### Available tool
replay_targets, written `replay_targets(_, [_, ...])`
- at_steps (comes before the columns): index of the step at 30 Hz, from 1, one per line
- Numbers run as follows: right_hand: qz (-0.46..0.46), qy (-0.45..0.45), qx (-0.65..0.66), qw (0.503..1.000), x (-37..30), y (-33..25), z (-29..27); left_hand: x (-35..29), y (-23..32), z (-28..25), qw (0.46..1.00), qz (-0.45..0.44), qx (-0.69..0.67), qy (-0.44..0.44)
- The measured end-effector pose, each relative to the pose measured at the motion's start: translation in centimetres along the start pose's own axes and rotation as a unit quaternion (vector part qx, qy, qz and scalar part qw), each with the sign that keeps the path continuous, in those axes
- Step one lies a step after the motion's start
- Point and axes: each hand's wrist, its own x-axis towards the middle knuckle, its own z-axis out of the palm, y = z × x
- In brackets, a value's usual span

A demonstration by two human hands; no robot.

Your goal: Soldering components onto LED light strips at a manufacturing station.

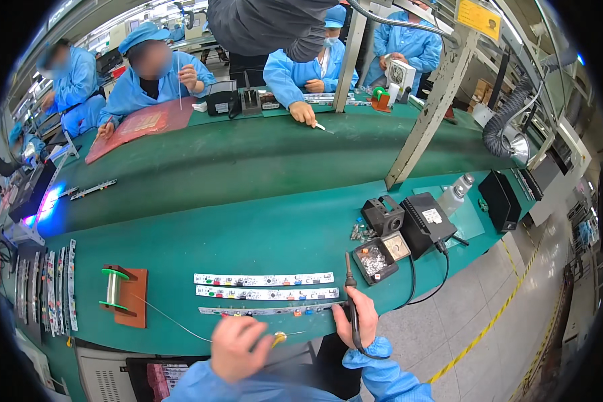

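my right hand (356,320) is wrapped around the soldering iron (350,288), its tip at the right end of the nearest led strip board (268,311). my left hand (238,345) fingers are curled, pinching solder wire (174,320) running left to the spool (114,288).

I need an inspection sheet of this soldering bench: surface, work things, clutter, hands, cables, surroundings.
Surface: green bench, long and curved.
Work things: three narrow circuit strips lie side by side; solder spool on a brown stand, its wire running toward the left hand.
Clutter: more strips stacked at far left; open black box of small parts.
Hands: left hand pinches the solder wire; right hand grips a soldering iron.
Cables: iron's black cable runs to the black station.
Surroundings: people in blue coats at the opposite bench.
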Motion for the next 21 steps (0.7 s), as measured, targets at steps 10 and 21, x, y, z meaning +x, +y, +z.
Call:
replay_targets(10, [-0.004,0.001,0.014,1.0,0.1,-0.1,-0.2,0.0,1.9,4.3,0.996,0.052,-0.03,-0.072])
replay_targets(21, [0.116,-0.082,0.382,0.913,-3.2,-6.5,-1.0,-0.3,4.7,3.6,0.962,-0.036,-0.265,-0.049])
